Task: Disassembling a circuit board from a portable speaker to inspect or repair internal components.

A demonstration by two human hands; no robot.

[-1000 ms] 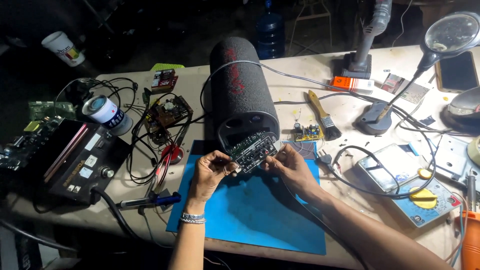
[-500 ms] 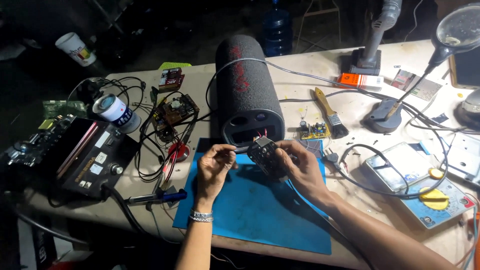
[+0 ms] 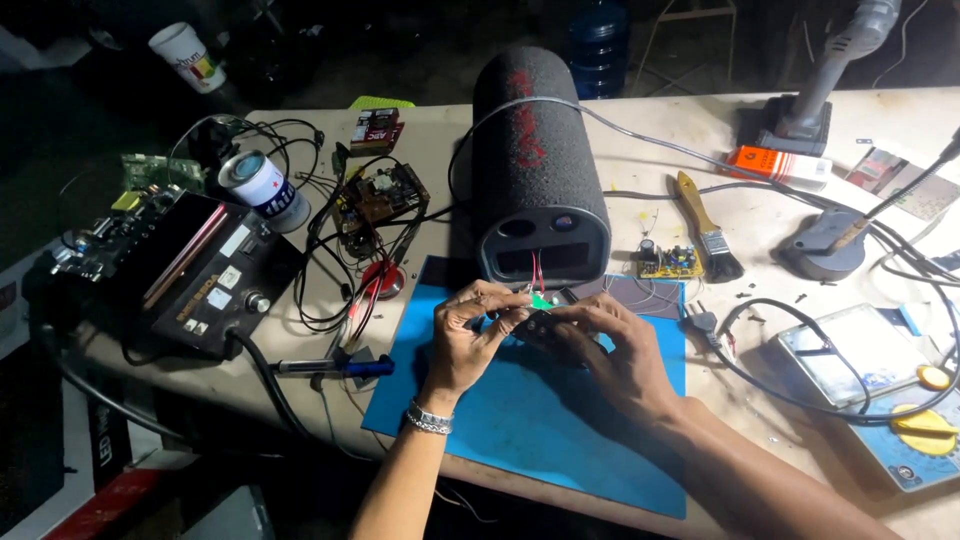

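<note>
both hands meet over the blue mat [image 3: 540, 430] on the desk [image 3: 640, 150], just in front of the open end of the black tube speaker [image 3: 535, 175]. the left hand [image 3: 470, 335] has its fingers pinched on the near-left edge of a small dark control panel [image 3: 545, 325], and the right hand [image 3: 615, 350] clamps the same panel from the other side, fingers curled over its top. the panel sits between the two hands, lifted a little above the mat, with a small green part showing at its upper edge. thin red wires [image 3: 538, 272] run from the panel up into the slot in the speaker's end, just beyond the fingertips.

to the left of the left hand lie a blue-handled soldering iron [image 3: 335, 367], a tangle of black cables and a bare circuit board [image 3: 380, 197]; further left stands a black soldering station [image 3: 210, 270]. beyond the right hand, just past the mat's far corner, sits a small green circuit board [image 3: 668, 262], with a yellow-handled brush [image 3: 705, 225] beside it. well off to the right of the right hand lies a multimeter [image 3: 850, 350].
</note>
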